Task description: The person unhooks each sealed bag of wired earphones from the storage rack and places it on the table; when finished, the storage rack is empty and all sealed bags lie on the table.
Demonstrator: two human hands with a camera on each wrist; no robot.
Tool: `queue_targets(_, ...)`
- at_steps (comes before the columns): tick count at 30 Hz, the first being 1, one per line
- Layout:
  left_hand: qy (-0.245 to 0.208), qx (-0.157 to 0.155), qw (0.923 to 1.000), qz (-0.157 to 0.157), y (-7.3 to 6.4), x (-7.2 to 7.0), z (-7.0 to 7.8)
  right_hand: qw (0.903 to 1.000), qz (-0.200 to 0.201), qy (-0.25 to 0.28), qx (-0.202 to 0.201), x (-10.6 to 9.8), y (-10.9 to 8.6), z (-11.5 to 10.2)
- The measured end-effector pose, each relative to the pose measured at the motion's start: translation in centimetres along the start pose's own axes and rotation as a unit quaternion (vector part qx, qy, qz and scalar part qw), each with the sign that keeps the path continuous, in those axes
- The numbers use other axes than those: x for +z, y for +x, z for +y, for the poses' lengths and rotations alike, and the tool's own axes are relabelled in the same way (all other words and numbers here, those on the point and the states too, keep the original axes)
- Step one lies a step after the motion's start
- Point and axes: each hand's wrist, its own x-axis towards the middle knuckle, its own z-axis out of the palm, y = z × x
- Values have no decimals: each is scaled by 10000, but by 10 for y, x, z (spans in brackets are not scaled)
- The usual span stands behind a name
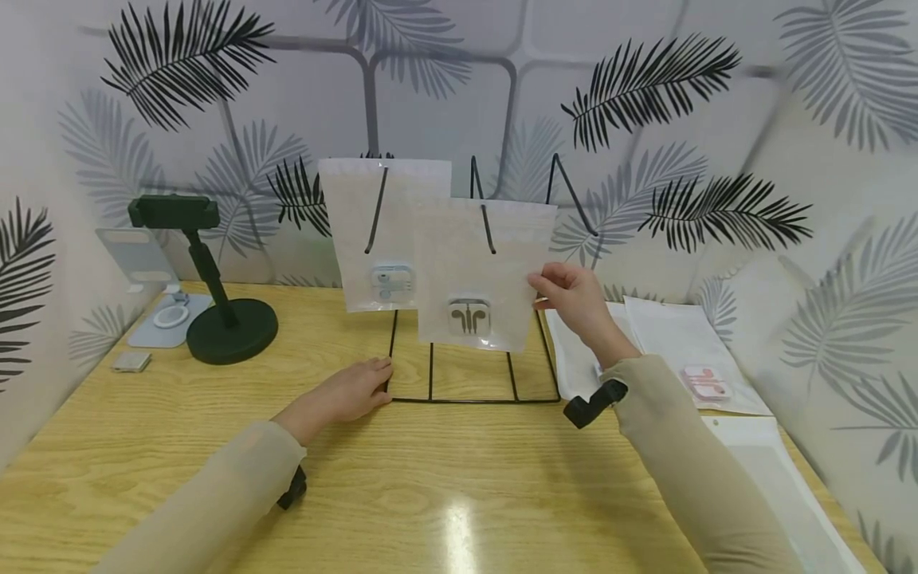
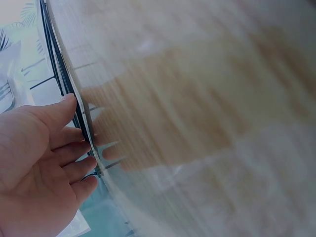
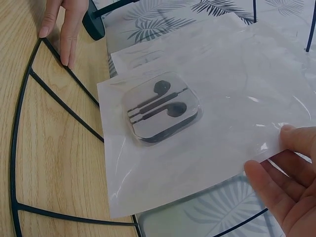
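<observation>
A black wire display rack [image 1: 473, 401] stands on the table, its prongs angled upward. From one prong hangs a white-and-clear zip bag [image 1: 459, 239] holding cased earphones [image 1: 469, 318] with dark buds. My right hand [image 1: 577, 307] pinches that bag's right edge between thumb and fingers. Behind and to its left, another zip bag [image 1: 369, 215] with pale blue earphones [image 1: 392, 281] hangs on a second prong. My left hand [image 1: 351, 391] rests at the rack's front left corner; in the left wrist view its fingertips [image 2: 85, 186] touch the wire edge, fingers loosely extended.
To the right lie more bags, one with pink earphones [image 1: 706, 383]. A bare prong [image 1: 574, 195] juts out at the rack's right. On the left stand a dark green phone stand [image 1: 231, 331], a grey folding stand [image 1: 154, 319] and a small flat square [image 1: 132, 362]. A patterned wall closes off the back.
</observation>
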Motion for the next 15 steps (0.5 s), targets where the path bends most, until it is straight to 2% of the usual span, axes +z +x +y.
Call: queue_targets(15,2,-33,10000,-4,1,1,-2,9998,171,61,-106,2,-3,1)
